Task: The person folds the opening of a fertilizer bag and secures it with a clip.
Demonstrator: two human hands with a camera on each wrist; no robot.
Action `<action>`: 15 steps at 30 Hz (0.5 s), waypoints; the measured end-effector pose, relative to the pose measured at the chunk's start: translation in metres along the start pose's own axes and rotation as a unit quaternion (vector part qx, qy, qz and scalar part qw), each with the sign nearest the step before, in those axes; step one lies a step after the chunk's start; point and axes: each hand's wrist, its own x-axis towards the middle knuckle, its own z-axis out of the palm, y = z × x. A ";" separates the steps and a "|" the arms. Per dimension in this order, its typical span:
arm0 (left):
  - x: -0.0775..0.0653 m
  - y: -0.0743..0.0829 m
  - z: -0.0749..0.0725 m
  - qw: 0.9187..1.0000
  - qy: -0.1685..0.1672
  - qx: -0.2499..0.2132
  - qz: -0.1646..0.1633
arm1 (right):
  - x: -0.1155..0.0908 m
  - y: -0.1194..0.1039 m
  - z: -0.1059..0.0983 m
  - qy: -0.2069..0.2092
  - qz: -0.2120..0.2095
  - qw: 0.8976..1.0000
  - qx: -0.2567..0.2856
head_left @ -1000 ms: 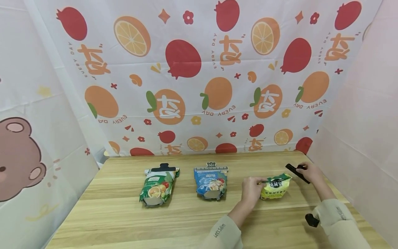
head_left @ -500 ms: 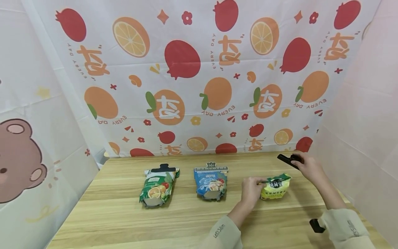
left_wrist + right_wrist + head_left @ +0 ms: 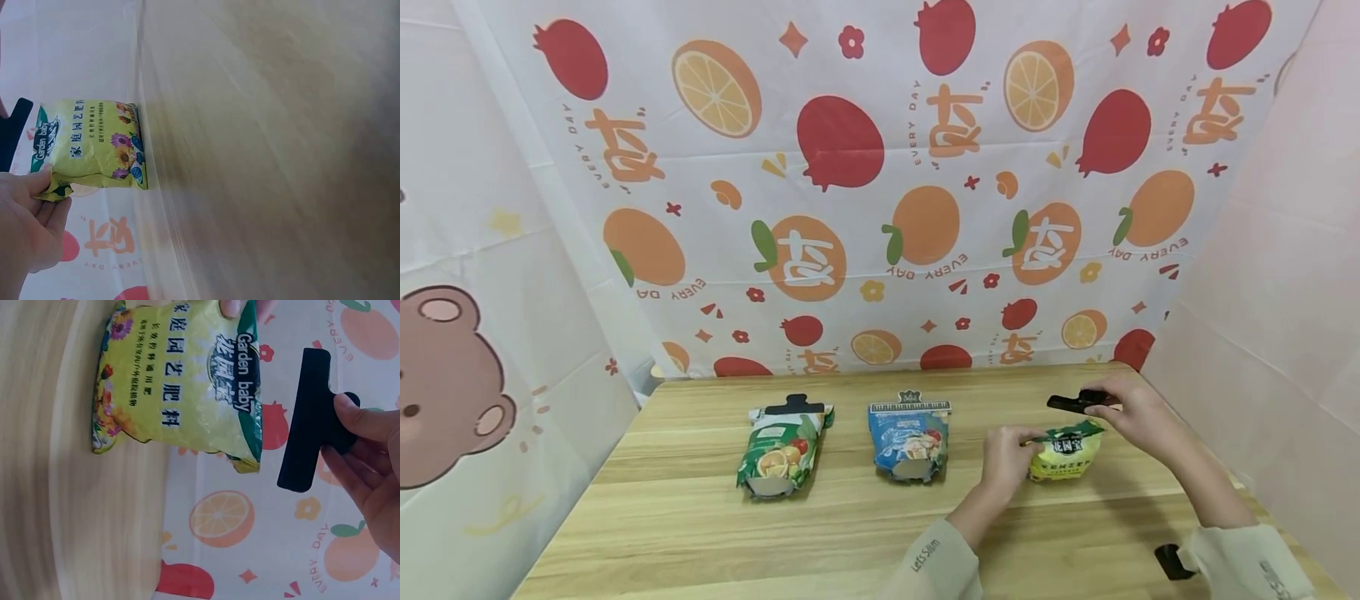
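Note:
My left hand (image 3: 1004, 463) pinches the top left corner of a yellow fertilizer bag (image 3: 1063, 460) with a green top edge, which stands on the table. "Garden baby" is printed on that green band in both wrist views. My right hand (image 3: 1138, 415) holds a black bag clip (image 3: 1070, 404) by its handle, thumb on one side and fingers on the other. In the right wrist view the long bar of the clip (image 3: 306, 419) lies close to the bag's top edge, a gap between them.
Further left on the wooden table (image 3: 715, 542) stand a green bag (image 3: 781, 454) with a black clip (image 3: 793, 405) and a blue bag (image 3: 910, 446) with a piano-keyboard clip (image 3: 910, 403). A fruit-print curtain (image 3: 865, 217) hangs behind. The right wrist's black camera (image 3: 1172, 562) shows below the sleeve.
My right hand has carried the black clip up and leftward from the bag's right side to just above its top, turning it more level. The left hand keeps its pinch in place.

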 end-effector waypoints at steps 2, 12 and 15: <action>0.001 -0.001 -0.001 1.000 -0.008 -0.012 -0.005 | -0.002 0.000 0.002 0.004 -0.016 1.000 -0.001; 0.002 -0.006 -0.005 0.996 -0.050 -0.075 -0.027 | -0.013 0.002 0.011 0.068 -0.132 0.989 0.009; 0.002 -0.006 -0.004 0.994 -0.057 -0.089 -0.029 | -0.013 0.004 0.015 0.080 -0.179 0.981 0.007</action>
